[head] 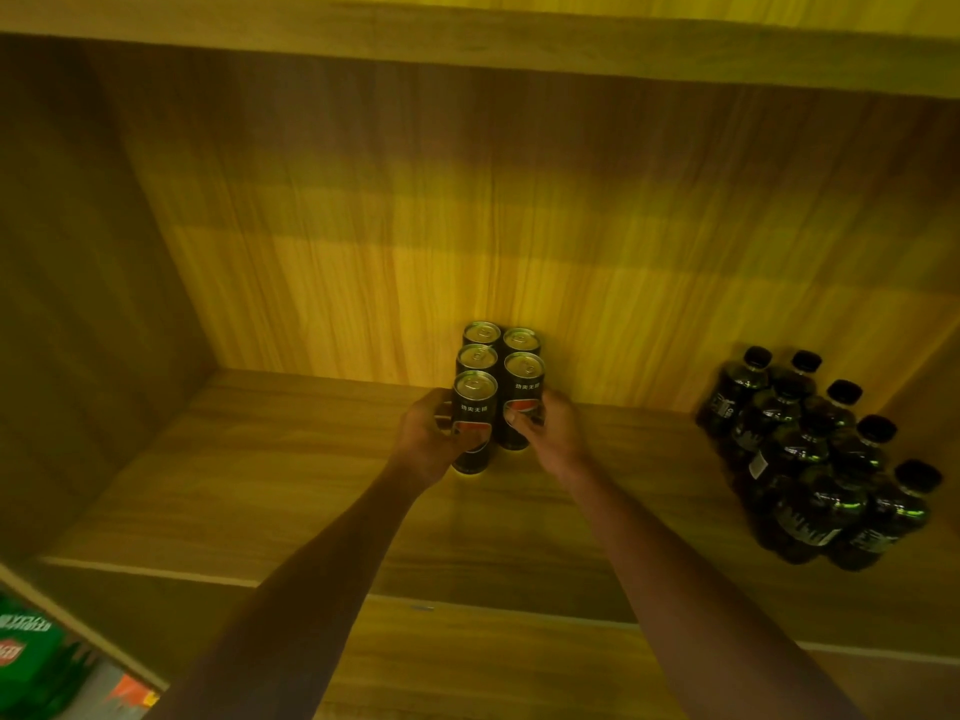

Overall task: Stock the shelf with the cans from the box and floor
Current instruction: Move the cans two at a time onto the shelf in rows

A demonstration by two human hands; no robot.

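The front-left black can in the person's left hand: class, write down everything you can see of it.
The front-left black metal can is a slim cylinder with a pale ring-pull lid, white characters and a red-and-white emblem on its side. It stands upright on the wooden shelf board, at the front of the left column of five matching cans. The left hand has a grip on its left side; its neighbour sits close on the right.

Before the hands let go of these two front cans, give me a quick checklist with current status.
1. Left hand wrapped on the front left can: ok.
2. Right hand wrapped on the front right can: ok.
3. Both cans upright, in line with the three cans behind: ok.
4. Can bases fully down on the shelf board: cannot tell.
5. Bottle pack well clear on the right: ok.
6. Free board left for more rows: ok.
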